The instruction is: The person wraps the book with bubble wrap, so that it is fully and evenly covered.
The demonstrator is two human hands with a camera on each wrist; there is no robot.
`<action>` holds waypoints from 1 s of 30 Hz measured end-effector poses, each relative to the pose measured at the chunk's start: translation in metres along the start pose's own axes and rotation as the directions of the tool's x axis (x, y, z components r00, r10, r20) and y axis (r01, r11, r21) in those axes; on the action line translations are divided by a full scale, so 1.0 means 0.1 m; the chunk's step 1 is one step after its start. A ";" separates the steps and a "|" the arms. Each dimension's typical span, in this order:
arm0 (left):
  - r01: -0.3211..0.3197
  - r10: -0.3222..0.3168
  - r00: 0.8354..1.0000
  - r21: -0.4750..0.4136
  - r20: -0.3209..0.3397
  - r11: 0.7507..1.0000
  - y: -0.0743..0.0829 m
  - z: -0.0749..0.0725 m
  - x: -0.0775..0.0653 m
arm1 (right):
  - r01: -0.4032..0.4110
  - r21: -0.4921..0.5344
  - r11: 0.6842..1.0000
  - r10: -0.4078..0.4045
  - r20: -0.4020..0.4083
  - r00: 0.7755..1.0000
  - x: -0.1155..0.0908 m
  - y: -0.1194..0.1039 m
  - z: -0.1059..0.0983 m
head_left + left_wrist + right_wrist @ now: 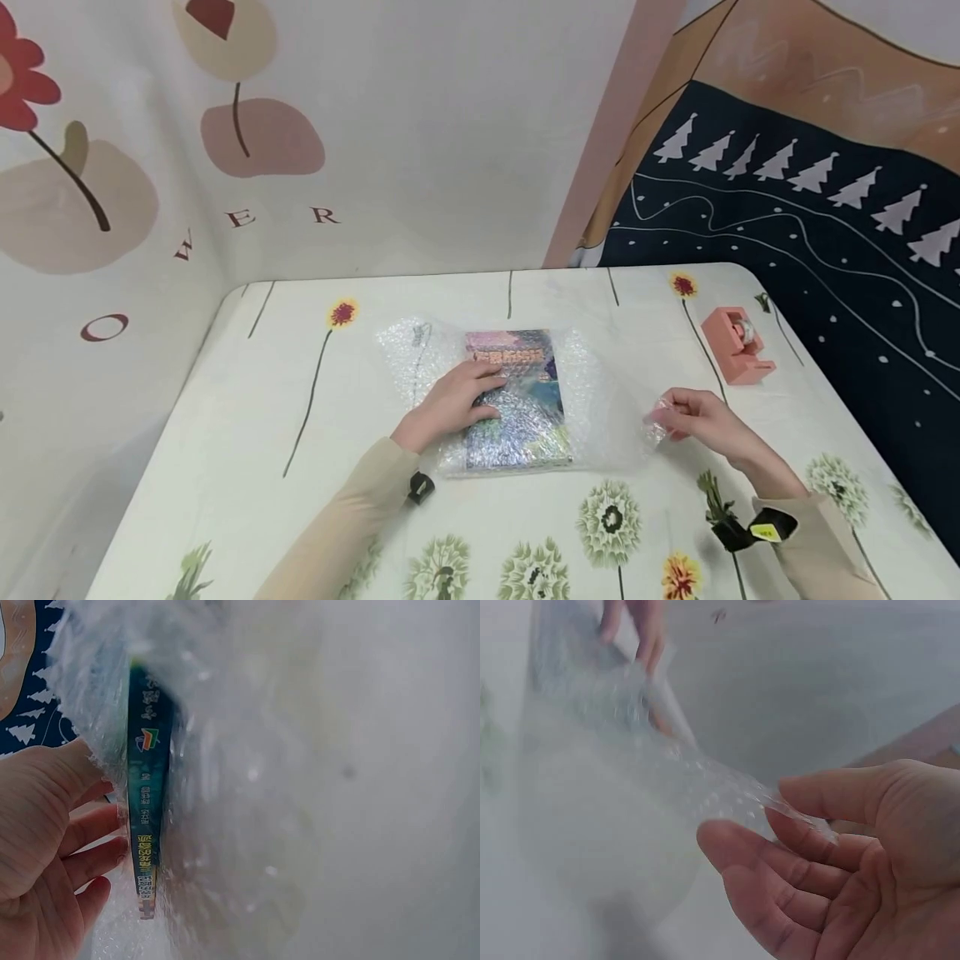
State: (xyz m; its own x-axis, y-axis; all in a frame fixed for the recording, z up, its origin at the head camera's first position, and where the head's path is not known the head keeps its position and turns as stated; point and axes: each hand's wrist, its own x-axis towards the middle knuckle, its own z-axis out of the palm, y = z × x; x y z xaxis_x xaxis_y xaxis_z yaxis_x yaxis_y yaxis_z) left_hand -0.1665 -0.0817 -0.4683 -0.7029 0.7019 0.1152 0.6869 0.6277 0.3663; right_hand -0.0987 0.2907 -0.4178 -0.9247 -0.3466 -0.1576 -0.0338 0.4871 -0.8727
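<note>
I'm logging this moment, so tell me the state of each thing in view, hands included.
Bubble wrap: loosely spread, right end pinched.
Book: lying flat, at least partly covered by the wrap.
Left hand: resting over the book.
Right hand: pinching the wrap's end.
Tape dispenser: untouched, tape roll loaded.

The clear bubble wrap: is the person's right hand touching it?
Touching: the right wrist view shows the right hand pinching an edge of the clear bubble wrap.

The book (536, 417) is multicoloured, the tape dispenser (724, 346) coral pink, the tablecloth (232, 417) flower-printed white.
</note>
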 end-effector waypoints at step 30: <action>-0.003 0.003 1.000 0.004 -0.012 1.000 0.02 -0.03 0.01 | 0.305 0.042 0.951 -0.299 -0.110 0.948 0.62 -0.76 1.11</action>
State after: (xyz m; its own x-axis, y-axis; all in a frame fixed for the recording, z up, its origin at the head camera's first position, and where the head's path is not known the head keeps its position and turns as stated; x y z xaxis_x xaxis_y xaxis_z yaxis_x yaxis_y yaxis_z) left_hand -0.1665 -0.0806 -0.4651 -0.7031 0.6995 0.1276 0.6896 0.6272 0.3620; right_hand -0.1115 0.1426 -0.4125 -0.9083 -0.3856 0.1623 -0.2980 0.3240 -0.8979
